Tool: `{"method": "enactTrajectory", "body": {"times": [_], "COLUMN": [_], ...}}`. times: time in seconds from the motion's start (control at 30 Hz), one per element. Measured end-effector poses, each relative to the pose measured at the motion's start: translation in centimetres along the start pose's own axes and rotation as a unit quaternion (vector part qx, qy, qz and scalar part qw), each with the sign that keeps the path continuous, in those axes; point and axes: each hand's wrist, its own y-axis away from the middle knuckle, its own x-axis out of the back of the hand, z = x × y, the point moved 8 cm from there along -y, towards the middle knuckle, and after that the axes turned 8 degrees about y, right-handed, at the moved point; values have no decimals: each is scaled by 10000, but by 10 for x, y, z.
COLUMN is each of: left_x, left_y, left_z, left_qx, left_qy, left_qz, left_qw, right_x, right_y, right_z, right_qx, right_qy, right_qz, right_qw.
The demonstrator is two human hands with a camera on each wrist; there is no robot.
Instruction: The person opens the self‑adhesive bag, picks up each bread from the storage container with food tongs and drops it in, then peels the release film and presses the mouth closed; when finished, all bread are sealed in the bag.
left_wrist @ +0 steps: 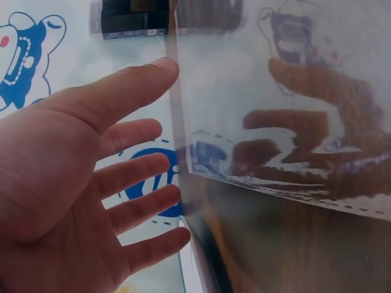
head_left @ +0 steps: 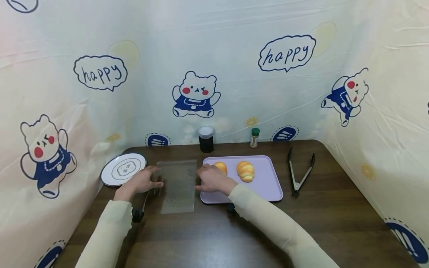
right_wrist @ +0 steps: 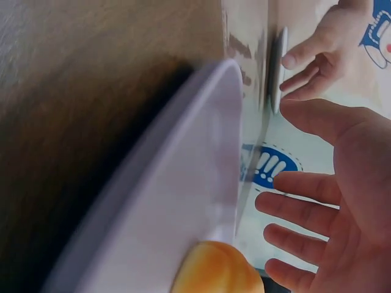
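Observation:
A clear plastic bag (head_left: pixel 176 186) lies flat on the brown table between my two hands. My left hand (head_left: pixel 145 179) is open at the bag's left edge, fingers spread. In the left wrist view the left hand (left_wrist: pixel 116 183) has its thumb tip right against the bag (left_wrist: pixel 287 116). My right hand (head_left: pixel 210 178) is open at the bag's right edge, over the left rim of a lavender tray (head_left: pixel 266 186). Two golden bread rolls (head_left: pixel 245 171) (head_left: pixel 221 167) lie on the tray. The right wrist view shows the right hand (right_wrist: pixel 333 201) spread beside the tray (right_wrist: pixel 183 201) and a roll (right_wrist: pixel 217 271).
A white plate (head_left: pixel 123 169) sits at the left. Black tongs (head_left: pixel 299 172) lie right of the tray. A dark jar (head_left: pixel 206 139) and a small green-capped bottle (head_left: pixel 254 137) stand at the back. A patterned curtain encloses the table on three sides.

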Motion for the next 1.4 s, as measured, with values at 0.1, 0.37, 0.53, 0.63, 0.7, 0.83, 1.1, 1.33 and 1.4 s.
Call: {"method": "enactTrajectory", "body": {"times": [0.1,0.37,0.53,0.63,0.7,0.83,1.1,1.33,1.4], "left_x": [-2,-11,-13,-12,-11,-13,-15,-16,-15], "left_y": [-1,-2,-2,-2,-2,-2,-1,-2,-2], "left_z": [-3,-13,-15,-15,-14,-13,-13,-14,-14], "left_qx": [30,285,294,181,67,-26,-52,10,18], "left_qy": [-65,-73,-27,-103,-184,-203,-259,-321,-329], "left_qz": [-9,-282,-452,-393,-331,-312,-252,-373,-370], "left_qw": [10000,9992,9985,9990,9993,9993,9993,9988,9988], "right_x": [-4,-12,-17,-18,-17,-17,-23,-23,-23], "right_y": [-3,-6,-5,-5,-5,-6,-5,-5,-5], "right_z": [-4,-16,-22,-24,-24,-25,-27,-27,-27], "right_qx": [73,185,323,362,348,294,220,154,161], "right_qy": [16,233,228,215,241,371,636,628,598], "right_qz": [-44,-240,-337,-325,-303,-267,-357,-495,-524], "right_qw": [10000,9993,9986,9986,9986,9985,9971,9967,9967]}}
